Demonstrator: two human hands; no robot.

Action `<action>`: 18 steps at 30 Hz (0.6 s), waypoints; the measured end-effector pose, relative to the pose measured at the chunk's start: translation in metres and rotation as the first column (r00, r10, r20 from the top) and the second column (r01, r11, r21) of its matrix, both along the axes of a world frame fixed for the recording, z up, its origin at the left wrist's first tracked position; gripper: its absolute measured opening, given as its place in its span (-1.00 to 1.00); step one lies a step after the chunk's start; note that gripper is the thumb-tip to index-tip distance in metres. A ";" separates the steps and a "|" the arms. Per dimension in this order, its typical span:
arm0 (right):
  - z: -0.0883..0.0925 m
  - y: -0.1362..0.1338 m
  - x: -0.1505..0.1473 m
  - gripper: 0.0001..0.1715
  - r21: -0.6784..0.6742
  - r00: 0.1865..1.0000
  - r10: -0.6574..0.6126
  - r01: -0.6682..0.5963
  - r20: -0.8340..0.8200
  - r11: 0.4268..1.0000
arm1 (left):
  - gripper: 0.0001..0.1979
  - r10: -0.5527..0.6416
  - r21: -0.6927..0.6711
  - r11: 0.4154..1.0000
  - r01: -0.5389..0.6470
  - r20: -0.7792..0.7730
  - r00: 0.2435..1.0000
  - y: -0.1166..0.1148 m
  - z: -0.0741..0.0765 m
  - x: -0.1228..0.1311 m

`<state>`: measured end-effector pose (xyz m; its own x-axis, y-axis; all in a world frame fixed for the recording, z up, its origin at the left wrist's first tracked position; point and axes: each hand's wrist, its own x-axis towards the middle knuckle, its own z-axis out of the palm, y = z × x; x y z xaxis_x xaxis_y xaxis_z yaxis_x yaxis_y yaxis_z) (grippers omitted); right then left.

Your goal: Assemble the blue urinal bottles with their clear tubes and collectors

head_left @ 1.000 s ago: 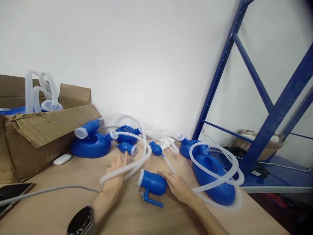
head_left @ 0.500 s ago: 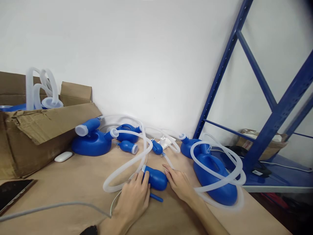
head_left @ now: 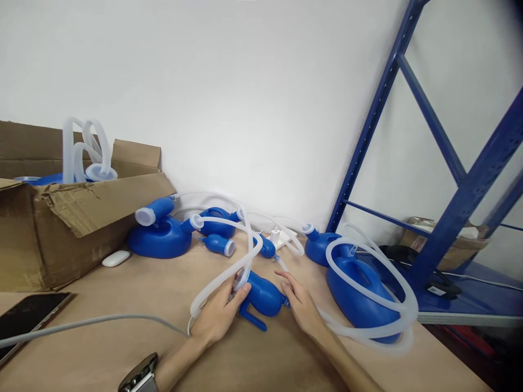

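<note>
A blue bulb-shaped bottle (head_left: 265,295) with a blue handle strip (head_left: 253,318) is held between both hands, low in the middle of the view. My left hand (head_left: 220,309) grips its translucent rim at the left end, thumb in front. My right hand (head_left: 301,302) has its fingers on the small clear fitting at the right end, index finger extended. A translucent hose (head_left: 220,275) loops over and behind my left hand. To the right, a large blue container (head_left: 359,294) lies under another looped hose (head_left: 402,316).
At the left stands an open cardboard box (head_left: 77,239) with hoses. Near it lie a white mouse (head_left: 116,258), a phone (head_left: 32,321) and a grey cable (head_left: 106,318). More blue containers (head_left: 161,239) line the wall. Blue shelving (head_left: 437,250) stands at the right.
My left hand has turned, from palm down over the bottle's end to gripping its rim with the thumb in front. The bottle and its handle strip have rotated slightly. The view has shifted a little left.
</note>
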<state>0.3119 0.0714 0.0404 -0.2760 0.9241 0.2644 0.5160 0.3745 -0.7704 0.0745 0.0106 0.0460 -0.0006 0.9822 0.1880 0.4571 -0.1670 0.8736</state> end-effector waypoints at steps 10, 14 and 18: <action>-0.020 0.015 -0.003 -0.19 -0.091 0.952 0.129 -0.160 -0.276 0.983 | -0.48 0.115 0.078 0.992 -0.103 -0.161 0.980 0.001 -0.011 -0.002; -0.015 0.013 0.003 -0.34 0.021 0.979 0.163 -0.162 -0.123 0.987 | -0.52 0.083 0.097 0.993 -0.065 -0.196 0.977 0.005 -0.017 -0.001; -0.008 0.010 0.012 -0.49 0.279 0.983 0.146 -0.172 0.111 0.945 | -0.64 0.071 0.109 0.993 -0.048 -0.211 0.975 0.009 -0.019 -0.002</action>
